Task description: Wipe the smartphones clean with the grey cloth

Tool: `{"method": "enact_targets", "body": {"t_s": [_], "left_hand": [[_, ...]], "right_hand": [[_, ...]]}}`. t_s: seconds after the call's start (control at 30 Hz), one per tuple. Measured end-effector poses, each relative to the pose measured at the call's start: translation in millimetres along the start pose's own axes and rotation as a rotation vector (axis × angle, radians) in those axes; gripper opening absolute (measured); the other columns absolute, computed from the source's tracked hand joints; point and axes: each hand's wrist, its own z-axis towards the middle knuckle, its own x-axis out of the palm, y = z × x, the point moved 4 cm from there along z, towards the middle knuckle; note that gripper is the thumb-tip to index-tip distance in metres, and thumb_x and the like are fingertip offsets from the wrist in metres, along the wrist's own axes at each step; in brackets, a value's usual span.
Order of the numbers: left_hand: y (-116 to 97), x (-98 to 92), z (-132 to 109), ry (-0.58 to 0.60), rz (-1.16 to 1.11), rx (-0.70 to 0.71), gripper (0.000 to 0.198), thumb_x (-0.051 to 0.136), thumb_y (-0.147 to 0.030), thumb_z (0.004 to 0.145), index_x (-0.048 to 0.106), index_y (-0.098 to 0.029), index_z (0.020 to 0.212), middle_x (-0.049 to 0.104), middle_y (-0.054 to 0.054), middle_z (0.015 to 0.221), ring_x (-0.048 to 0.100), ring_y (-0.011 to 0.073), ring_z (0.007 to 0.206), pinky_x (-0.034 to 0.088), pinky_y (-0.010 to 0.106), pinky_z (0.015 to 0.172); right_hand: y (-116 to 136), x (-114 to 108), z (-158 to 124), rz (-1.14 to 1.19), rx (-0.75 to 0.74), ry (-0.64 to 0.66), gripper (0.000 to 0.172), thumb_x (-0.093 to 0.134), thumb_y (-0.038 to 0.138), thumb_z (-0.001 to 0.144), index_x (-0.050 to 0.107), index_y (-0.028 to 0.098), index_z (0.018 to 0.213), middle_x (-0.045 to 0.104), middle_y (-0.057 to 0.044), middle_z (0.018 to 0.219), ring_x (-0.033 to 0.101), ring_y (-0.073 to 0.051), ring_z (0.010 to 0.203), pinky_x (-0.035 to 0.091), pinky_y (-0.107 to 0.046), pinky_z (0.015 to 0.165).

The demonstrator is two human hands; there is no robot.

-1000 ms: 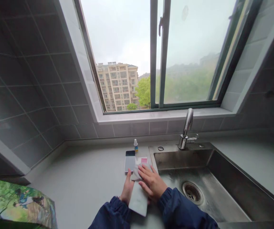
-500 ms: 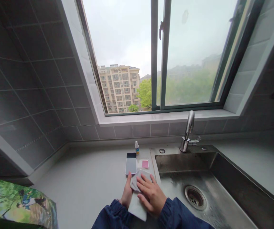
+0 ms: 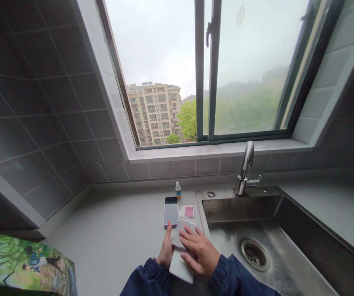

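Hands: together, both yours, clamping one item between them. Your left hand (image 3: 166, 246) is gripping the left edge of a grey cloth (image 3: 180, 235), and your right hand (image 3: 201, 255) is pressing down across it, fingers spread. Under the cloth, a white flat rectangular piece (image 3: 180, 267) is lying on the worktop (image 3: 118, 246), its exact kind not showing; it is sitting just left of the sink's edge and just below a smartphone (image 3: 171, 210), which is lying flat. Also standing by: one small dropper bottle (image 3: 178, 191), just behind the phone; one clear tray (image 3: 185, 211) holding a pink square, just right of the phone; one stainless steel sink (image 3: 241, 209) with its drain (image 3: 255, 255), on your right; one chrome faucet (image 3: 247, 162), behind the sink; one green printed board (image 3: 26, 263), at lower left; navy sleeves (image 3: 148, 281), covering both your arms.
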Motion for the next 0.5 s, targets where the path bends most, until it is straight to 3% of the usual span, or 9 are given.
{"method": "enact_targets", "body": {"t_s": [0.13,0.23,0.37,0.5], "left_hand": [[0.6,3.0,-3.6,-0.041,-0.031,-0.038,0.083,0.043,-0.072,0.088,0.062,0.0,0.128,0.071,0.024,0.108,0.063,0.0368,0.115,0.039,0.046,0.106],[1.5,2.6,-2.9,-0.043,-0.033,-0.04,0.081,0.044,-0.07,0.089,0.063,0.0,0.125,0.071,0.024,0.108,0.063,0.0359,0.114,0.039,0.044,0.106],[2.8,7.6,0.3,0.072,0.001,-0.042,0.073,0.051,-0.067,0.087,0.061,-0.009,0.131,0.07,0.019,0.114,0.062,0.0343,0.117,0.038,0.044,0.107],[4.6,14.9,-1.0,0.164,0.062,-0.138,0.079,0.058,-0.072,0.08,0.058,-0.015,0.135,0.07,0.016,0.117,0.061,0.0348,0.118,0.039,0.043,0.106]], "right_hand": [[15.8,-3.0,0.0,0.07,-0.11,0.057,0.055,0.058,0.036,0.085,0.056,0.024,0.139,0.053,-0.009,0.146,0.038,-0.032,0.143,0.015,-0.06,0.12],[10.7,-2.8,-0.1,0.055,-0.111,0.066,0.054,0.055,0.041,0.09,0.053,0.025,0.141,0.05,-0.009,0.149,0.036,-0.031,0.144,0.012,-0.061,0.12],[-15.6,-3.5,0.4,-0.053,-0.007,0.003,0.054,0.046,0.038,0.097,0.047,0.018,0.147,0.04,-0.012,0.154,0.032,-0.033,0.146,0.021,-0.064,0.117],[-32.4,-1.8,0.2,-0.125,0.039,-0.093,0.051,0.045,0.032,0.097,0.049,0.016,0.145,0.044,-0.014,0.151,0.037,-0.034,0.143,0.032,-0.062,0.114]]}}
